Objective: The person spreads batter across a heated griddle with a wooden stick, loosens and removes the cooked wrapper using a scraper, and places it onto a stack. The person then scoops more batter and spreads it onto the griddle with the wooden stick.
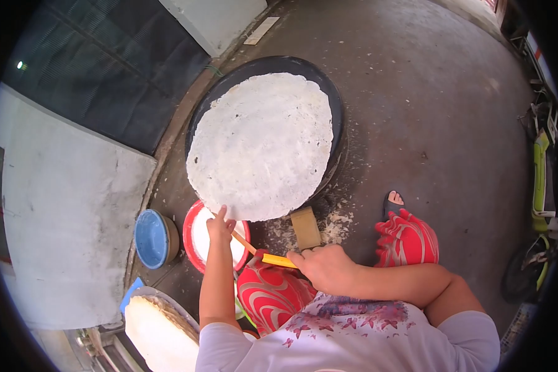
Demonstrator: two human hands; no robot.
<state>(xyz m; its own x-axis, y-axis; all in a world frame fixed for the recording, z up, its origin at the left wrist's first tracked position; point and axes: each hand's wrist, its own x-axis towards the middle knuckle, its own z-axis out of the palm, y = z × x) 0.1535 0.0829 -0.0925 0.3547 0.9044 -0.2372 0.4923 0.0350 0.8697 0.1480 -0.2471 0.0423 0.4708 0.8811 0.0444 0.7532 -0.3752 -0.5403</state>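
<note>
A large, thin white flatbread (pixel 260 142) lies over a round black griddle (pixel 282 64), overhanging its near edge. My left hand (pixel 221 227) is closed at the flatbread's near-left edge, fingertips on the rim; its exact grip is partly hidden. In my right hand (pixel 328 268) is a stick tool with a yellow handle (pixel 279 260) and a thin wooden shaft (pixel 244 242). The shaft runs towards my left hand, its far end hidden there. Below the left hand sits a red basin (pixel 195 254) of white batter.
Left of the red basin stands a blue basin (pixel 150 239). A stack of pale flatbreads (pixel 158 335) rests at lower left. A tan block (pixel 305 227) lies by the griddle among scattered crumbs. At far right stands a green-and-white bike (pixel 541 180).
</note>
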